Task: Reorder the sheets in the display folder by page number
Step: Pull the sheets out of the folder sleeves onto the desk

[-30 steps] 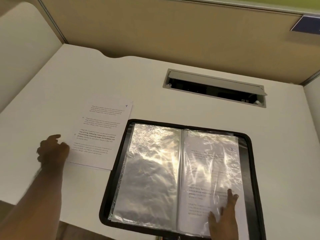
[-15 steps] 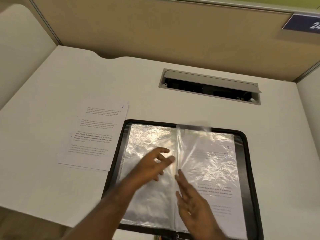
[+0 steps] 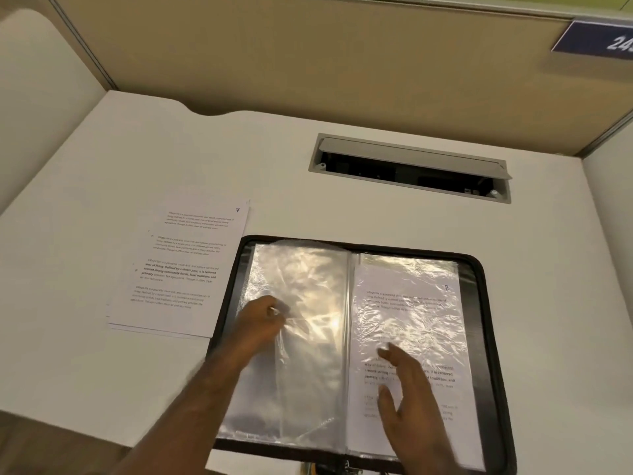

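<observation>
1. The display folder point(image 3: 489, 337) lies open on the white desk point(image 3: 102, 183), directly under both hands, its black zipped border showing round the clear sleeves.
2. The left hand point(image 3: 263, 320) rests on the folder's left side, fingers curled and pinching a clear plastic sleeve point(image 3: 308, 286) that bulges up away from the hand; that sleeve shows no printed sheet inside.
3. The right hand point(image 3: 411, 389) lies on the right side of the folder with fingers straight and spread, pressing flat on the sleeved sheet point(image 3: 411, 303) there, holding nothing.
4. That sheet carries printed paragraphs and a "2" near its top corner, beyond the right hand's fingertips.
5. The two hands are apart, one on either side of the folder's spine point(image 3: 349, 337), which runs between them.
6. A loose stack of sheets point(image 3: 178, 269) lies on the desk outside the folder, to the left of the left hand and a little farther from the person; its near right edge is just beside the folder's border. The top sheet shows four text blocks and a "7" at its far right corner.
7. Beyond both hands, well past the folder, a grey cable hatch point(image 3: 411, 159) is set into the desk with its lid raised.
8. Behind it stands a beige partition point(image 3: 308, 56), with a dark blue number plate point(image 3: 596, 39) at the upper right.
</observation>
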